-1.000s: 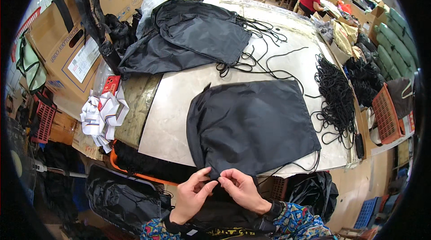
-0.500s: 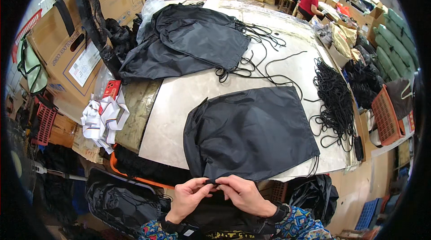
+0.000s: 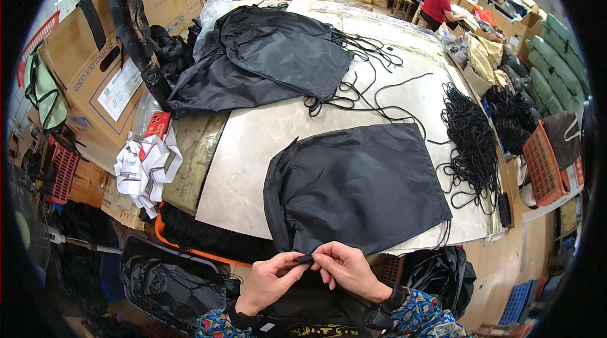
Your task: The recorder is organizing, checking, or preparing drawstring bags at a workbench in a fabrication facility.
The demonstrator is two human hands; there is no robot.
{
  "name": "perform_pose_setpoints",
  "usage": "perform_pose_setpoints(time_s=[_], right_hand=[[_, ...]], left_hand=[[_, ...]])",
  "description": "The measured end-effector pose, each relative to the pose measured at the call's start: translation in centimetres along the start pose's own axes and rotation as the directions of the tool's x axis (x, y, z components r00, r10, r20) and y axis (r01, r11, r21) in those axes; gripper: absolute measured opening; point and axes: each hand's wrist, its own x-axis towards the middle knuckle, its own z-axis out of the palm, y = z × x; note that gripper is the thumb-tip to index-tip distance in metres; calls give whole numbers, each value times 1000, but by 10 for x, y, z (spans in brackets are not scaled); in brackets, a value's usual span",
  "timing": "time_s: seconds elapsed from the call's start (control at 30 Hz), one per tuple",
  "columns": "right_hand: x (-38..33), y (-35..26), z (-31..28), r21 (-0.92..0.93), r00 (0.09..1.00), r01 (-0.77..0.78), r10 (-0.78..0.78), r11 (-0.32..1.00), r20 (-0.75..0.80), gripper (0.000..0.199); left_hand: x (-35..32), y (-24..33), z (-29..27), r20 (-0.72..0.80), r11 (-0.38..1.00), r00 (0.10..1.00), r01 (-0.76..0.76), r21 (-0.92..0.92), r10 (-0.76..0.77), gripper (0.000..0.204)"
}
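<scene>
A black drawstring bag (image 3: 360, 186) lies on the pale table top, its near left corner drawn over the front edge toward me. At that corner my left hand (image 3: 270, 280) pinches a small dark fold of the bag between thumb and fingers. Close beside it, my right hand (image 3: 348, 271) grips the same corner with thumb and index finger, the other fingers curled. Exactly what sits between the fingertips is too small to make out. From the bag's right corner hang short black cord ends (image 3: 446, 232).
A stack of black drawstring bags (image 3: 278, 54) with trailing cords lies farther back. On the right is a heap of black cord (image 3: 469, 142). White ribbon (image 3: 148, 167) and a big cardboard box (image 3: 95, 66) stand left. Two people sit at the far right.
Both hands have shifted slightly right, and the bag's left side has moved a little right with them. A small dark piece of the corner now shows between the fingertips.
</scene>
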Motion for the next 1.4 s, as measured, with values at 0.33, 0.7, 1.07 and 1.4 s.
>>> perform_pose_setpoints(time_s=[0.33,0.7,1.07,1.4], right_hand=[[2,-1,5,-164,991,128,-131,978,-9,16],[-2,0,8,-26,978,205,-204,978,37,17],[-5,-20,2,-169,948,318,-315,933,43,18],[-2,-18,5,-309,920,384,-390,870,45,24]], left_hand=[[1,-3,-2,-68,997,995,-72,-35,70,18],[1,7,0,-10,994,999,-47,-100,47,16],[3,18,-6,-14,974,998,64,-215,-69,20],[5,20,2,-165,968,986,-6,-252,-37,18]])
